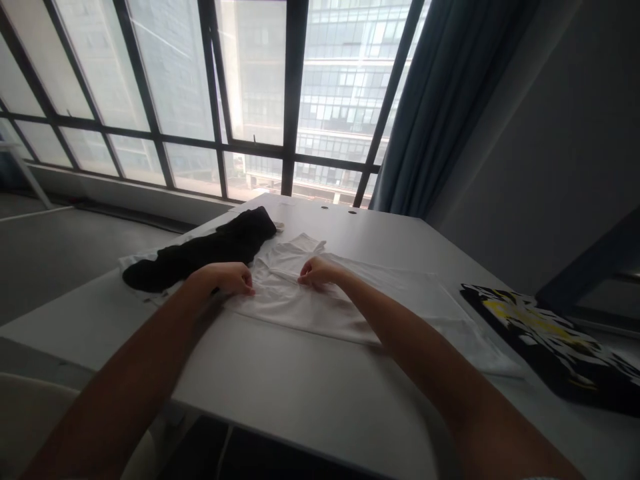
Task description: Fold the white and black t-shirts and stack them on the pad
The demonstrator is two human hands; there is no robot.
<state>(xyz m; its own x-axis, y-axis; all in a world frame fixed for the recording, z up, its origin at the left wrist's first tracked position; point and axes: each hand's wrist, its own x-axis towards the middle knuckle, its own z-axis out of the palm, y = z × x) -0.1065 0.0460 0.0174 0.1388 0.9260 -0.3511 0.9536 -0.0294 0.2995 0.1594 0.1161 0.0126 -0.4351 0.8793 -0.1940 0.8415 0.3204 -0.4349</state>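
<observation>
While on the table (300, 380), white garment (295, 307) in narrow pinches — left hand (231, 277) and right hand (319, 272).

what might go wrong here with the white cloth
The left hand works right beside the black cloth, so a tug might drag that along too. The white cloth is already wrinkled around the right hand; pulling unevenly could set more creases. Its far right end lies near the patterned cloth, so the two might bunch together if it slides that way.
</observation>
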